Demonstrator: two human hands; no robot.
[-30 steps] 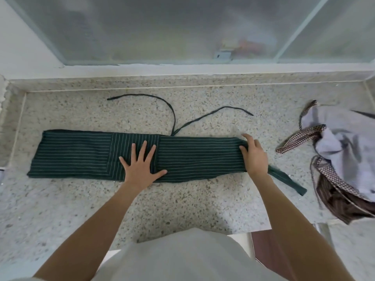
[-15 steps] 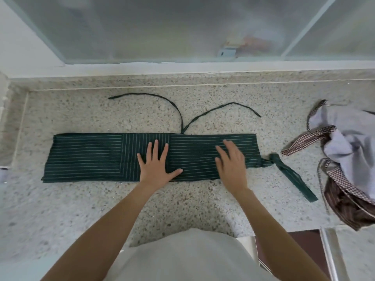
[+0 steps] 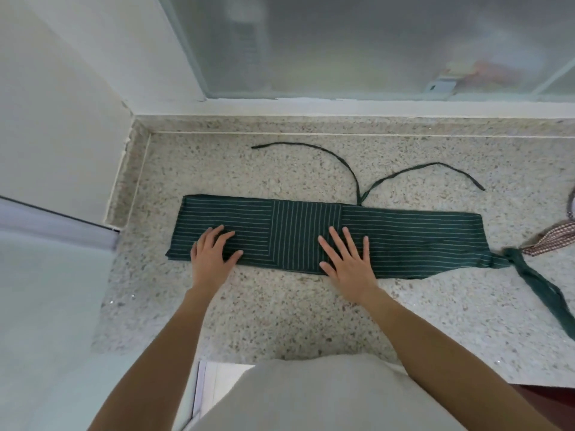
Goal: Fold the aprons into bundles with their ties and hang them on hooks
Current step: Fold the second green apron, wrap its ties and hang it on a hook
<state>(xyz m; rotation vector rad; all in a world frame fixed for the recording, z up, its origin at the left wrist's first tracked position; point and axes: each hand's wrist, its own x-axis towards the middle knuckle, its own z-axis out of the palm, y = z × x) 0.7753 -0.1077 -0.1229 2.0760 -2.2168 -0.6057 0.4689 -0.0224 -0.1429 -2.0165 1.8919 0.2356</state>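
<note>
A dark green striped apron [image 3: 404,241] lies folded into a long flat band across the speckled stone counter [image 3: 280,312]. My left hand [image 3: 214,253] rests flat on the band's left part, fingers spread. Flat on the band's middle lies my right hand [image 3: 348,259], fingers apart. Two thin neck ties [image 3: 339,160] curve away from the band's far edge. A wider waist tie [image 3: 541,290] trails off its right end toward the counter's front.
A checked strap [image 3: 553,241] of another cloth shows at the right edge. A frosted window [image 3: 373,45] runs behind the counter, and a white wall [image 3: 56,104] closes the left side. The counter's left edge drops off beside the band's left end.
Both hands have slid left along the band: the left from its middle to its left part, the right from the right end to the middle. The view has turned left.
</note>
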